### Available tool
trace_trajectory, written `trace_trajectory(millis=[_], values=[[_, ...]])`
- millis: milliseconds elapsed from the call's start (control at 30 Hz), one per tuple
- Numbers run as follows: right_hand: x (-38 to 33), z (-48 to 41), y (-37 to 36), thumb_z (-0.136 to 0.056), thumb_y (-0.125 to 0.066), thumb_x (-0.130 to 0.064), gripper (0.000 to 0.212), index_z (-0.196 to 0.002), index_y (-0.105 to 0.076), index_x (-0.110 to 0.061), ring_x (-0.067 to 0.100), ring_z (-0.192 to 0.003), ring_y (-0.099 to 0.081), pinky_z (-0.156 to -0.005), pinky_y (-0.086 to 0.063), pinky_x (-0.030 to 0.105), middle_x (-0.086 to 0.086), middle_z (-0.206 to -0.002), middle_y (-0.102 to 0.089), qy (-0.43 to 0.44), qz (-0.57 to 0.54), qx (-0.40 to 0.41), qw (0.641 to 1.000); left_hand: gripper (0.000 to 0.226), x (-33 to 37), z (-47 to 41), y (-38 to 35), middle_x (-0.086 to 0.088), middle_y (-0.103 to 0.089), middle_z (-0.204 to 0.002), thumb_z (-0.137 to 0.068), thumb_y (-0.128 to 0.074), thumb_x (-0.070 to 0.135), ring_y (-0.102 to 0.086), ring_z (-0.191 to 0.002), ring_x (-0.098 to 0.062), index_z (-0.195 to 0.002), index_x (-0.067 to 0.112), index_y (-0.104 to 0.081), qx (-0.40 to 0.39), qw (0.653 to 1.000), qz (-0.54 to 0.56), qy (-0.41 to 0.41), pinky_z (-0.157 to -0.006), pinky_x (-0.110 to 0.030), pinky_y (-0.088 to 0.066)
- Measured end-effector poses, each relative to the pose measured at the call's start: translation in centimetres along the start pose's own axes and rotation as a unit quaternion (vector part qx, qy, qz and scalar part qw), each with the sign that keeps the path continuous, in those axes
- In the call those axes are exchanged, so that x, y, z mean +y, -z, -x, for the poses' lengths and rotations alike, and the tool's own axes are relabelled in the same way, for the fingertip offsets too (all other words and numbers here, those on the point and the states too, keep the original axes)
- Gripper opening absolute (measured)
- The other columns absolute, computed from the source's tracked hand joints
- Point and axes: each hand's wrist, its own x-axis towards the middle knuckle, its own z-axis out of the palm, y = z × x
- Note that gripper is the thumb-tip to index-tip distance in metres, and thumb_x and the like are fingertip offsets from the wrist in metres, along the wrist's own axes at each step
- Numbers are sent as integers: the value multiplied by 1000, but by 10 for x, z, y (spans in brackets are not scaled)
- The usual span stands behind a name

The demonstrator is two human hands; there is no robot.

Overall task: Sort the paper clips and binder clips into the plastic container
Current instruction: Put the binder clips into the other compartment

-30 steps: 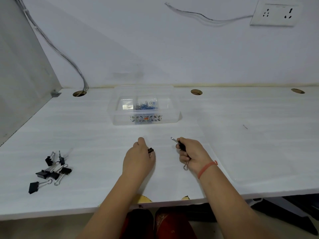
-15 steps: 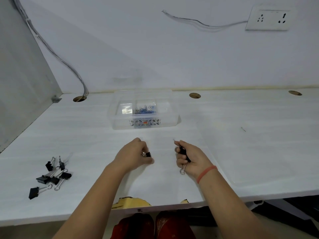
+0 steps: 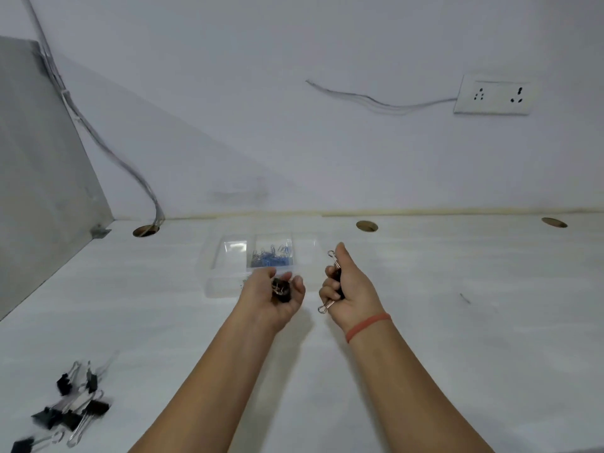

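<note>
Your left hand (image 3: 277,297) cups a black binder clip (image 3: 281,291) loosely in its palm, just in front of the container (image 3: 228,256). Your right hand (image 3: 348,289) is clenched around another clip (image 3: 334,279), just right of the container. The blue paper clips (image 3: 271,256) fill its middle compartment. That open palm could let the clip slide out short of the container, or into the paper-clip compartment. More loose clips (image 3: 70,407) wait far left of the container.

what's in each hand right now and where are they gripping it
The left hand cradles a black binder clip loosely in its cupped palm. The right hand fists binder clips around their black bodies, wire handles poking out at both ends.
</note>
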Motion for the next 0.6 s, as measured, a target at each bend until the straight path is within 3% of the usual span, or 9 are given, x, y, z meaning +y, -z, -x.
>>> trace_trajectory(millis=[167,233,300,367,433,467,500,533,600], values=[[-32,-36,-42,-89,-61,-27,21,-74,-54,-13,8,-36,-26,-34,-20,17,-1,-59,-38,107,153,-3,982,29,36,-38,-47,-13,-49,-76,-93,-44,29,-49,-61,-20,-81,3,-49,13,995,-79,-53,-51,-25,-49],[-38,-59,-55,-86,-61,-25,8,-84,-61,-17,12,-46,-36,-41,-30,20,1,-68,-46,169,241,17,955,42,44,-57,-62,-12,-47,-75,-90,-47,44,-47,-59,-19,-84,3,-49,15,994,-97,-55,-58,-28,-46],[-40,-84,-63,-84,-59,-29,17,-100,-60,-24,17,-68,-53,-62,-47,29,2,-84,-58,217,320,41,921,54,49,-76,-75,-12,-46,-76,-87,-45,57,-44,-56,-19,-87,3,-48,1,993,-106,-50,-59,-30,-44],[-39,-105,-68,-85,-56,-35,26,-107,-53,-23,23,-89,-61,-84,-50,38,4,-97,-64,226,381,59,895,65,50,-92,-83,-14,-47,-82,-85,-39,67,-45,-58,-23,-89,3,-48,-12,990,-132,-48,-59,-34,-40],[-36,-120,-68,-86,-55,-38,25,-99,-54,-17,24,-87,-61,-85,-50,39,6,-94,-65,211,429,70,876,79,50,-105,-84,-18,-53,-100,-83,-30,72,-54,-73,-28,-107,0,-50,-31,983,-174,-49,-69,-37,-43],[-35,-124,-68,-85,-55,-39,23,-88,-56,-16,23,-78,-58,-80,-47,37,5,-85,-63,195,440,64,874,87,51,-111,-83,-20,-54,-117,-84,-25,73,-58,-93,-31,-121,-2,-48,-42,977,-204,-51,-84,-38,-45],[-34,-128,-68,-85,-54,-42,29,-78,-58,-14,22,-71,-54,-78,-43,36,4,-75,-60,173,443,52,878,91,52,-118,-82,-21,-48,-135,-85,-20,73,-52,-118,-32,-133,-2,-42,-52,968,-238,-54,-103,-40,-38],[-35,-128,-68,-86,-52,-45,38,-77,-62,-9,22,-69,-53,-80,-40,37,6,-71,-58,147,443,38,883,92,52,-120,-81,-21,-38,-146,-87,-16,71,-37,-136,-30,-140,-2,-35,-62,959,-269,-60,-115,-41,-24],[-35,-128,-66,-91,-44,-46,54,-104,-64,3,28,-87,-60,-90,-44,40,17,-87,-64,103,432,24,895,88,51,-124,-79,-19,-26,-154,-89,-14,67,-18,-146,-26,-145,-1,-27,-76,947,-305,-73,-119,-41,-11]])
